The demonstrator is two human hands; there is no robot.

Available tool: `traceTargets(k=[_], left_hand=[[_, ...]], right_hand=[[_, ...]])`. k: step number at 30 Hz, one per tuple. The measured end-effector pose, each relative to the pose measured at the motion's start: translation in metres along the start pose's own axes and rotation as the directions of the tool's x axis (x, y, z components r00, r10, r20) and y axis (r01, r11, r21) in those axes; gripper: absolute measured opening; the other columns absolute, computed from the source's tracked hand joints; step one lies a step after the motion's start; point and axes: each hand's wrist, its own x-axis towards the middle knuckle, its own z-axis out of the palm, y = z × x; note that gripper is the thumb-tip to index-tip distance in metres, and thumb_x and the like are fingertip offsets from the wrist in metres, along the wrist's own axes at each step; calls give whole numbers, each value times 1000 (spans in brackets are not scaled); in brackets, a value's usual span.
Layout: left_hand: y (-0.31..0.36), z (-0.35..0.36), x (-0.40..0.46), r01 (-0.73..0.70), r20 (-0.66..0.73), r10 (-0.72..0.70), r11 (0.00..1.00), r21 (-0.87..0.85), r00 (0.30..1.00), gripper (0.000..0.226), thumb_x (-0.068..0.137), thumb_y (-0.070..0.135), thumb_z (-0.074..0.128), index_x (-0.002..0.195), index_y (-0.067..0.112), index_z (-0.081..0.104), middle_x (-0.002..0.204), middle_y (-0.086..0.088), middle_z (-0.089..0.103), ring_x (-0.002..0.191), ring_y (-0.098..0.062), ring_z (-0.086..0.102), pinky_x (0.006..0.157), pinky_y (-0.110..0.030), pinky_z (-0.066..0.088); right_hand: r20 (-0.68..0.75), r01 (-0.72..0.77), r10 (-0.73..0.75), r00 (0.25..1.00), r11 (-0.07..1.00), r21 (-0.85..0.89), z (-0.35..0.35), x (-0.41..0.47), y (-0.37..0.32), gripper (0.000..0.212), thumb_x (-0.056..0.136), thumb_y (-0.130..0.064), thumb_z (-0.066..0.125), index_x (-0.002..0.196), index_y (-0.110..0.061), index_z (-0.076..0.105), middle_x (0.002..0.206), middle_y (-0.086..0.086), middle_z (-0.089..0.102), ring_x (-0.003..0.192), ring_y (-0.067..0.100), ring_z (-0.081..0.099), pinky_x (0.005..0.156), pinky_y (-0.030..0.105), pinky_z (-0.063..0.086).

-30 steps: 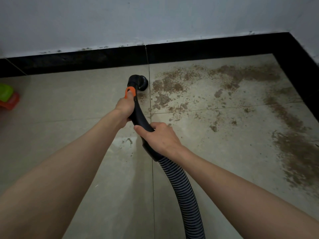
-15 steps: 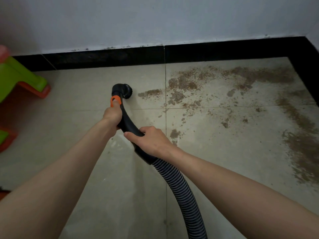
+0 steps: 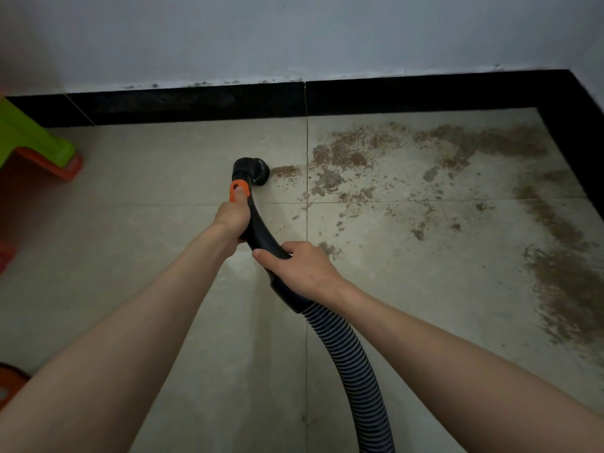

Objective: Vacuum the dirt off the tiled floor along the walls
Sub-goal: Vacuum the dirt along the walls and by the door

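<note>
A black vacuum handle (image 3: 260, 228) curves down to a round nozzle (image 3: 253, 170) that sits on the beige tiled floor (image 3: 163, 197). My left hand (image 3: 232, 217) grips the handle's upper part, thumb on the orange slider (image 3: 239, 188). My right hand (image 3: 299, 266) grips the lower part, just above the ribbed hose (image 3: 351, 364). Brown dirt (image 3: 340, 155) starts right beside the nozzle and spreads right along the black skirting (image 3: 408, 96). A second band of dirt (image 3: 568, 282) runs down the right-hand wall.
A green and orange plastic stool (image 3: 36, 148) stands at the left by the wall. An orange object (image 3: 9, 384) shows at the lower left edge. The white wall (image 3: 294, 34) rises behind the skirting, with the room's corner at the upper right.
The nozzle went left off the dirt patch, then came back right to a small dirt streak. The view swung left and back a little, bringing the stool into sight.
</note>
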Motion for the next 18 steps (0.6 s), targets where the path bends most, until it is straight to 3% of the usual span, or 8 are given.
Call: traceTargets(k=[18], left_hand=[[5, 55, -5, -35, 57, 30, 996, 88, 998, 59, 100, 49, 25, 121, -1, 48, 116, -17, 56, 107, -33, 56, 96, -45, 47]], right_hand=[[-94, -39, 42, 995, 998, 40, -30, -13, 33, 41, 86, -62, 57, 72, -23, 57, 67, -5, 65, 66, 17, 67, 66, 34, 54]])
